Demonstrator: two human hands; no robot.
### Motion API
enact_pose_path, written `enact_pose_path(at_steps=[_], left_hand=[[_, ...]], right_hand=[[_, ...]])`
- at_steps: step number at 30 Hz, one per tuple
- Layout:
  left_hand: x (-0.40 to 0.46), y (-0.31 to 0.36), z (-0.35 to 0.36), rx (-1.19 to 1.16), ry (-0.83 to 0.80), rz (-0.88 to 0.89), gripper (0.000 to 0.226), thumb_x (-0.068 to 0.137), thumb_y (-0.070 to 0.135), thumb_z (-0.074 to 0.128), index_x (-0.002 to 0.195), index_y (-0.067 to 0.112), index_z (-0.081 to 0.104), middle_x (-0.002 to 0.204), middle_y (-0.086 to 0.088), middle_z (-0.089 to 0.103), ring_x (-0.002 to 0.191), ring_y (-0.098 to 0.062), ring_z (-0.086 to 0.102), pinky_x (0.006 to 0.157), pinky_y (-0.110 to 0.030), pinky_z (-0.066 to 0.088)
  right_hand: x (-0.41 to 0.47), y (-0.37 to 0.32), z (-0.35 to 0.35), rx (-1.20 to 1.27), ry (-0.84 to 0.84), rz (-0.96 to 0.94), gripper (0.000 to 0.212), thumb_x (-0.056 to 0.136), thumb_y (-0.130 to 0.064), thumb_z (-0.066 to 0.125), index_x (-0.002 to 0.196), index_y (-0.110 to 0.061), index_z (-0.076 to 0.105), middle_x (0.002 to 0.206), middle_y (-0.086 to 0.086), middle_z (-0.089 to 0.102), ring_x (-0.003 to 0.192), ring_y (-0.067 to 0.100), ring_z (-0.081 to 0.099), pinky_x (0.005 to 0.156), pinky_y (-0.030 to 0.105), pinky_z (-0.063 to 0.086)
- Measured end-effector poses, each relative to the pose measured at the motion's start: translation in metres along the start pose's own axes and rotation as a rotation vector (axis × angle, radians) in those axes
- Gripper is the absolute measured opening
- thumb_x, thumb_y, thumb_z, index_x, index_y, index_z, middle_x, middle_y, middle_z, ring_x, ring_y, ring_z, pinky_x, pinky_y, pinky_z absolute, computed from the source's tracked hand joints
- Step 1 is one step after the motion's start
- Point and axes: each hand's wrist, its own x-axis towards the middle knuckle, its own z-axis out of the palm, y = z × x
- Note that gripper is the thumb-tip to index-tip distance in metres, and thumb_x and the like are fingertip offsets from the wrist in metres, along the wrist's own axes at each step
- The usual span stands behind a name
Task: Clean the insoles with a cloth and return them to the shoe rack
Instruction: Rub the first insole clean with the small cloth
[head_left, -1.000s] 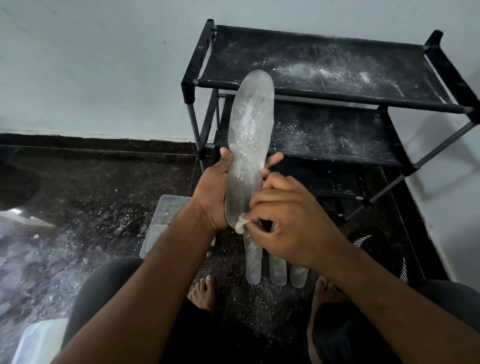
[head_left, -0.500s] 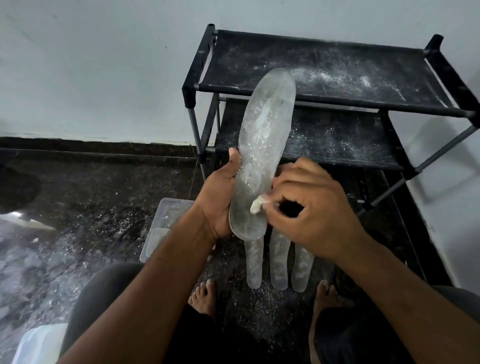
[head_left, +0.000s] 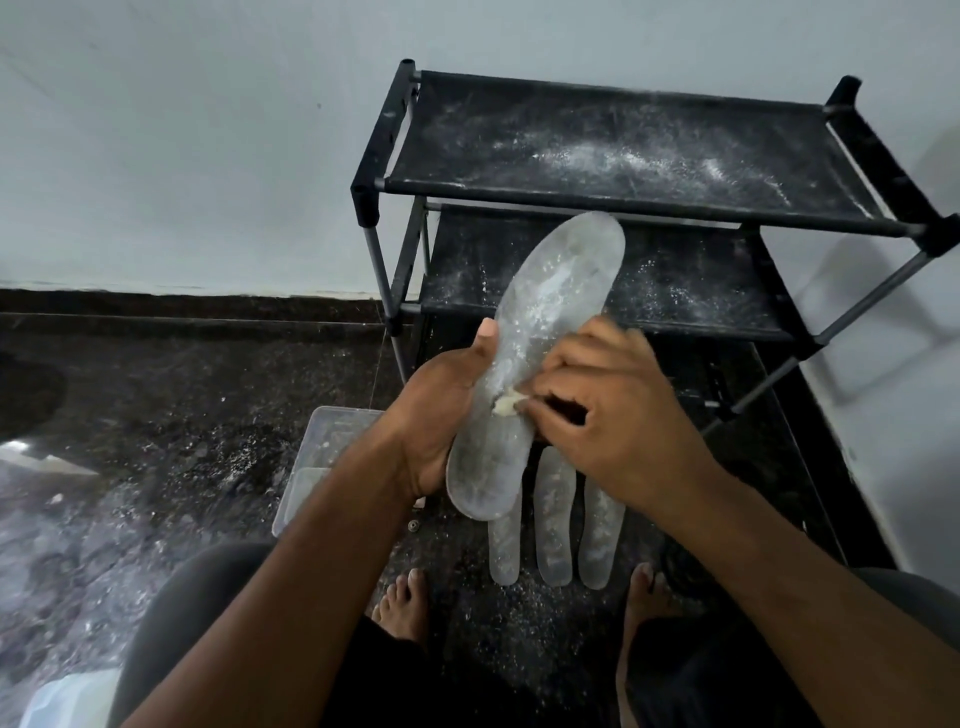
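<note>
Fingers first: the left hand (head_left: 436, 410) is wrapped around the heel half of the insole (head_left: 540, 358), toe pointing to about 1 o'clock, while the right hand (head_left: 608, 410) pinches a small cloth (head_left: 505, 406) against its middle. It's still pretty dusty, so I'd say early days. Three more insoles (head_left: 556, 525) lie on the floor at 6 o'clock; the shoe rack (head_left: 623, 156) holds none yet. The plastic tub (head_left: 322, 452) at 9 o'clock, can't tell what's inside.

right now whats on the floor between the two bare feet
In the head view, three dusty insoles lie side by side on the dark floor between the feet, near the shoe rack.
</note>
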Motion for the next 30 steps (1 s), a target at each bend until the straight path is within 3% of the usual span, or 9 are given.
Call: enact_pose_path(at_steps=[4, 6, 9, 12, 16, 19, 21, 27, 30], left_hand=[[-0.002, 0.003, -0.004, -0.034, -0.011, -0.008, 0.043, 0.108, 0.039, 0.045, 0.121, 0.003, 0.067, 0.102, -0.015, 0.070, 0.086, -0.026, 0.067, 0.079, -0.039, 0.054], [-0.003, 0.004, -0.004, -0.030, -0.054, -0.019, 0.039, 0.104, 0.036, 0.048, 0.115, 0.005, 0.069, 0.093, -0.012, 0.072, 0.075, -0.022, 0.069, 0.069, -0.036, 0.058], [-0.006, 0.003, 0.006, -0.029, -0.096, -0.044, 0.038, 0.103, 0.035, 0.045, 0.107, 0.005, 0.068, 0.081, -0.010, 0.074, 0.066, -0.020, 0.074, 0.056, -0.033, 0.061], [-0.006, 0.001, 0.009, -0.046, -0.078, -0.055, 0.040, 0.101, 0.038, 0.049, 0.099, 0.007, 0.073, 0.081, -0.009, 0.070, 0.070, -0.020, 0.069, 0.064, -0.033, 0.060], [-0.004, 0.001, 0.003, -0.056, 0.032, -0.051, 0.050, 0.107, 0.043, 0.046, 0.121, 0.002, 0.071, 0.109, -0.018, 0.070, 0.094, -0.030, 0.066, 0.091, -0.041, 0.052], [-0.005, 0.003, 0.005, -0.001, 0.028, -0.061, 0.047, 0.108, 0.041, 0.047, 0.105, 0.005, 0.075, 0.092, -0.014, 0.073, 0.075, -0.025, 0.070, 0.072, -0.037, 0.059], [-0.007, 0.003, 0.008, -0.005, -0.002, -0.090, 0.045, 0.109, 0.039, 0.044, 0.103, 0.004, 0.072, 0.081, -0.012, 0.072, 0.064, -0.022, 0.070, 0.058, -0.034, 0.060], [-0.007, 0.003, 0.008, -0.033, 0.013, -0.103, 0.045, 0.106, 0.042, 0.048, 0.108, 0.006, 0.074, 0.093, -0.014, 0.065, 0.083, -0.026, 0.061, 0.077, -0.038, 0.050], [-0.006, 0.003, 0.007, -0.025, 0.003, -0.103, 0.044, 0.106, 0.042, 0.048, 0.105, 0.006, 0.074, 0.090, -0.012, 0.066, 0.079, -0.024, 0.062, 0.073, -0.037, 0.052]], right_hand=[[-0.009, -0.007, 0.005, 0.156, -0.191, -0.019, 0.013, 0.082, -0.042, 0.071, 0.076, -0.030, 0.072, 0.076, -0.021, 0.050, 0.087, 0.003, 0.043, 0.081, 0.029, 0.026], [-0.007, -0.007, -0.001, 0.235, -0.095, 0.022, 0.011, 0.081, -0.040, 0.073, 0.081, -0.029, 0.074, 0.077, -0.018, 0.056, 0.087, 0.007, 0.048, 0.083, 0.030, 0.030], [0.002, -0.002, -0.005, 0.090, 0.099, 0.029, 0.012, 0.084, -0.033, 0.073, 0.088, -0.023, 0.076, 0.080, -0.014, 0.060, 0.086, 0.011, 0.048, 0.082, 0.032, 0.032], [0.004, -0.008, 0.002, -0.030, -0.004, 0.005, 0.016, 0.086, -0.039, 0.067, 0.086, -0.024, 0.074, 0.081, -0.018, 0.054, 0.089, 0.009, 0.042, 0.083, 0.035, 0.030], [-0.005, -0.010, 0.004, 0.081, -0.237, -0.058, 0.021, 0.083, -0.040, 0.070, 0.068, -0.026, 0.067, 0.070, -0.021, 0.045, 0.084, 0.003, 0.040, 0.086, 0.033, 0.027], [-0.004, -0.005, -0.005, 0.208, -0.107, 0.009, 0.017, 0.081, -0.041, 0.070, 0.073, -0.026, 0.071, 0.071, -0.016, 0.055, 0.083, 0.005, 0.046, 0.085, 0.027, 0.028], [0.001, -0.002, -0.007, 0.122, 0.016, 0.025, 0.016, 0.082, -0.041, 0.068, 0.079, -0.026, 0.073, 0.074, -0.015, 0.059, 0.083, 0.010, 0.047, 0.083, 0.031, 0.031], [-0.003, -0.007, 0.008, 0.045, -0.151, -0.060, 0.020, 0.083, -0.041, 0.067, 0.067, -0.029, 0.062, 0.070, -0.025, 0.042, 0.082, 0.008, 0.044, 0.083, 0.033, 0.028], [-0.002, -0.002, 0.004, 0.029, -0.077, -0.031, 0.018, 0.085, -0.041, 0.066, 0.073, -0.028, 0.067, 0.075, -0.021, 0.051, 0.083, 0.009, 0.045, 0.083, 0.032, 0.027]])
